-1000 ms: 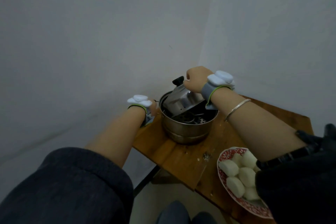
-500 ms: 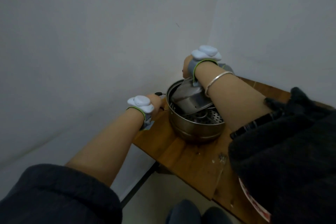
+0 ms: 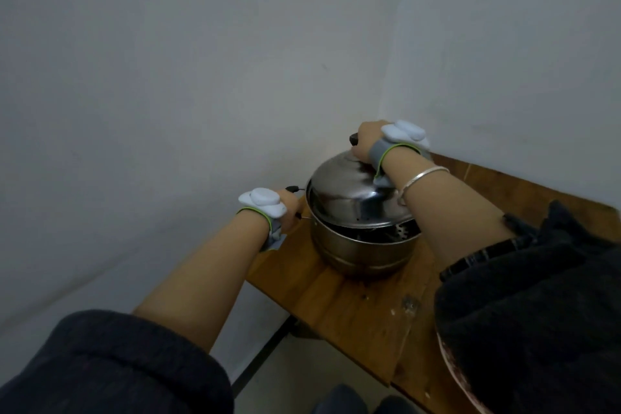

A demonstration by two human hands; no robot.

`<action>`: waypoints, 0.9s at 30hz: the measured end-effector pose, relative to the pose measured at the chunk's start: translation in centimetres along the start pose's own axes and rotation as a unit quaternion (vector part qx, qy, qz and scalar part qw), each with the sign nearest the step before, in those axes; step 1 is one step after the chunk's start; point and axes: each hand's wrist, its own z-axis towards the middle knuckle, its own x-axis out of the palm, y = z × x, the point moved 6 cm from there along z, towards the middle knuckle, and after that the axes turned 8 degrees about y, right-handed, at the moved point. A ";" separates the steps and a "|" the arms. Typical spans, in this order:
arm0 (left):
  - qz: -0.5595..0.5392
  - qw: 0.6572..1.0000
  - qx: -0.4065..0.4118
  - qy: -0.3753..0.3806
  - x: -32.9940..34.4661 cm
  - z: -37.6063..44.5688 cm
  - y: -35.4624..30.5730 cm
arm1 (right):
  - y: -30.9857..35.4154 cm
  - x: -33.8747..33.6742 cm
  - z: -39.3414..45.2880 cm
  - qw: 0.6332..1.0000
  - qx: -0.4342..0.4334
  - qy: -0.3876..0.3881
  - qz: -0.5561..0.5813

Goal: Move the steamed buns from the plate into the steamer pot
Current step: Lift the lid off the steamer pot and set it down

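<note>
A steel steamer pot (image 3: 363,250) stands on the far left part of the wooden table (image 3: 353,316). Its steel lid (image 3: 346,193) sits tilted over the pot, leaving a gap at the near right where the perforated rack (image 3: 401,230) shows. My right hand (image 3: 366,139) is shut on the lid's black knob. My left hand (image 3: 290,208) grips the pot's left side handle. The red-patterned plate (image 3: 447,363) shows only as a rim sliver under my right sleeve; the buns are hidden.
Grey walls meet in a corner just behind the pot. The table's left edge runs close to my left wrist, with floor and a dark table leg (image 3: 265,353) below. My dark sleeves fill the lower corners.
The lid has swung from steeply tilted inside the pot to nearly level over its rim. My right arm moved across and now covers the plate. The left hand stayed at the pot's handle.
</note>
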 end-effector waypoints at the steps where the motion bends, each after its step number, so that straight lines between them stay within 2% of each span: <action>1: -0.009 1.000 0.001 -0.024 -0.6 -0.4 -0.8 | -1.8 -0.4 -0.3 1.000 0.009 -0.025 0.017; 7: -0.047 0.993 -0.003 -0.112 -4.0 -2.8 -4.4 | -8.5 -1.0 -3.1 0.980 0.047 -0.109 0.160; 14: -0.066 0.983 0.067 -0.156 -6.7 -1.8 -16.5 | -21.6 1.9 -8.2 0.947 0.150 -0.172 0.226; 20: -0.078 0.983 0.053 -0.155 -5.8 1.3 -22.4 | -28.7 5.6 -9.4 0.940 0.214 -0.157 0.215; 27: -0.065 0.990 -0.003 -0.129 -3.1 4.4 -22.1 | -31.7 11.8 -7.5 0.946 0.239 -0.100 0.194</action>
